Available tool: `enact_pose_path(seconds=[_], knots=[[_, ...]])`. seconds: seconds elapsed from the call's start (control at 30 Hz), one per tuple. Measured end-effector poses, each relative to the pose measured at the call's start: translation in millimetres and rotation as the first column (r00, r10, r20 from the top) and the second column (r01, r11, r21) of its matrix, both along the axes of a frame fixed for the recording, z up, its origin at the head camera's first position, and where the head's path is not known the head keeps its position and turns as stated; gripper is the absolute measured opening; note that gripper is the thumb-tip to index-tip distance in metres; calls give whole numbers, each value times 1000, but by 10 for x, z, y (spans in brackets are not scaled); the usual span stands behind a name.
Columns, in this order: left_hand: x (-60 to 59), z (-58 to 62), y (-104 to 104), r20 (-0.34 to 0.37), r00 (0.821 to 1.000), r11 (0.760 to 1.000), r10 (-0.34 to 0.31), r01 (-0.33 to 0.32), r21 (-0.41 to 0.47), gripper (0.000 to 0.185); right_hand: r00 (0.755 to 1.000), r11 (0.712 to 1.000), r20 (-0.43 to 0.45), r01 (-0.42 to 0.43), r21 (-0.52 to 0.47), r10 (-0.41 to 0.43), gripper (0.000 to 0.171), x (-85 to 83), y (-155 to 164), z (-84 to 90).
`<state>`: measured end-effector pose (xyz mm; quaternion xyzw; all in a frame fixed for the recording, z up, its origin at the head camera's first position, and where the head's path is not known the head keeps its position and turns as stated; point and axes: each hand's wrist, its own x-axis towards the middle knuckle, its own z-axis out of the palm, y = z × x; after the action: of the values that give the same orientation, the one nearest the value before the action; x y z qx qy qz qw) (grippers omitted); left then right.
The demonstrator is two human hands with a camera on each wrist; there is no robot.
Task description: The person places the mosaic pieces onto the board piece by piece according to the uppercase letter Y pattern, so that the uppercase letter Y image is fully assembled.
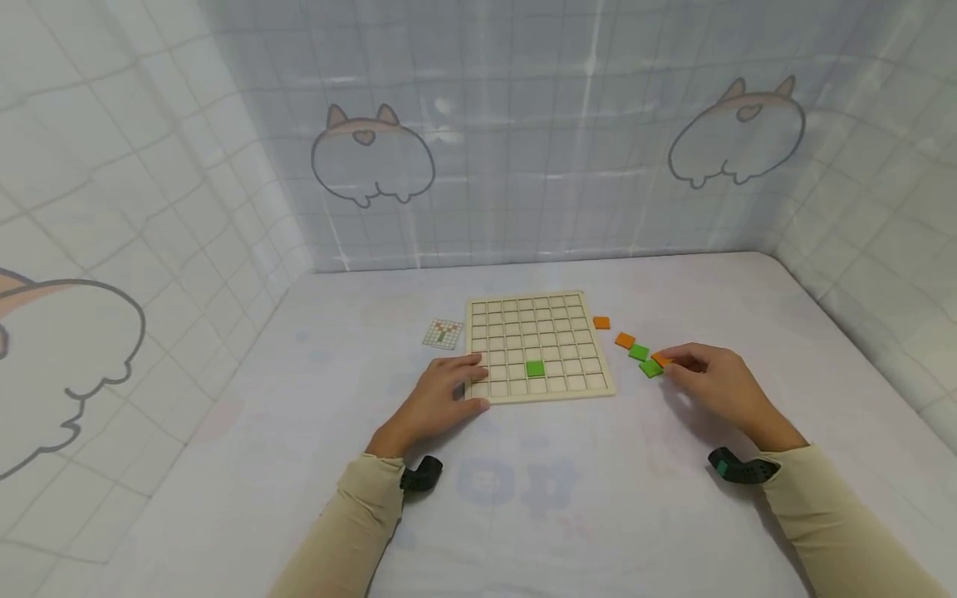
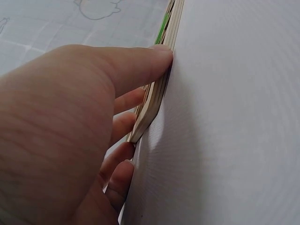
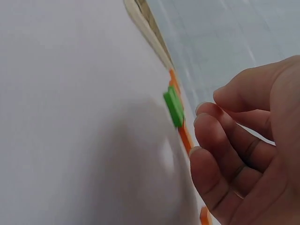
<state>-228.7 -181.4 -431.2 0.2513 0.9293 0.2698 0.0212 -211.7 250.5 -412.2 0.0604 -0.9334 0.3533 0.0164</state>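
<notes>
White sheeting printed with a grid and cartoon animal outlines is hanging behind and to both sides of the pale worktop (image 1: 673,515), which is carrying everything.

Farthest left, a small patterned card (image 1: 444,333) is lying flat, just beside the upper left corner of the wooden grid board (image 1: 536,314). The left hand (image 1: 441,400) is resting at the board's near left corner, fingers relaxed and spread, thumb along the front edge; in the left wrist view the thumb tip is touching the board's thin edge (image 2: 157,89) and the other fingers are lying against the side next to it, with nothing pinched. A tan sleeve (image 1: 351,531) is covering that forearm.

The board is lying flat and roughly square, its sides running nearly straight away from the person and turned slightly. One green tile (image 1: 535,369) is sitting in a cell of the second row from the near edge, about midway across.

Right of the board, loose tiles are trailing in a diagonal line from far left to near right: an orange tile (image 1: 601,322), a second orange tile (image 1: 625,340), a green one (image 1: 639,352), another green one (image 1: 650,369). The right hand (image 1: 714,384) is lying at the near end of this line, fingers loosely curled, fingertips at a third orange tile (image 1: 660,359); whether it is gripping that tile I cannot tell.
</notes>
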Motion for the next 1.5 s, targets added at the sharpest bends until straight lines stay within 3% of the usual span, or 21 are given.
enact_pose_path(seconds=[0.43, 1.1, 1.5], knots=[[8, 31, 21, 6, 1000, 1000, 25, -25, -3, 51, 1000, 998, -7, -18, 53, 19, 27, -61, 38, -88], [-18, -29, 4, -13, 1000, 1000, 13, -13, -5, 53, 1000, 999, -9, -16, 42, 16, 35, -127, -79, -106], [-30, -3, 13, -1, 1000, 1000, 18, -18, -10, 53, 1000, 996, -2, -20, 82, 20, 36, -198, -116, -109]])
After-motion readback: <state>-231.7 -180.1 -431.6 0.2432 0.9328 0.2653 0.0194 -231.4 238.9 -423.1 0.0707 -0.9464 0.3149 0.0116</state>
